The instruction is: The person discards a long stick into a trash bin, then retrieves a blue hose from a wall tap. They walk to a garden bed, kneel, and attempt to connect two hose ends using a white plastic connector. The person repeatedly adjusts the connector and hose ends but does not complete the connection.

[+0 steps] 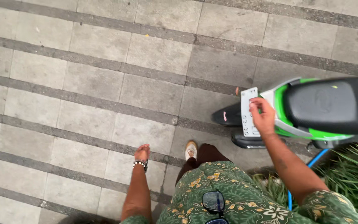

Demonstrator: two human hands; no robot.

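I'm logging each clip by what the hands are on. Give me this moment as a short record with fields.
setting: paved ground of grey slabs, plants at lower right
right hand: at the rear of a green scooter, fingers on its white plate
left hand: hangs free, holds nothing, beaded bracelet at wrist
scooter seat: black
clothing: green patterned shirt, sunglasses hung on it
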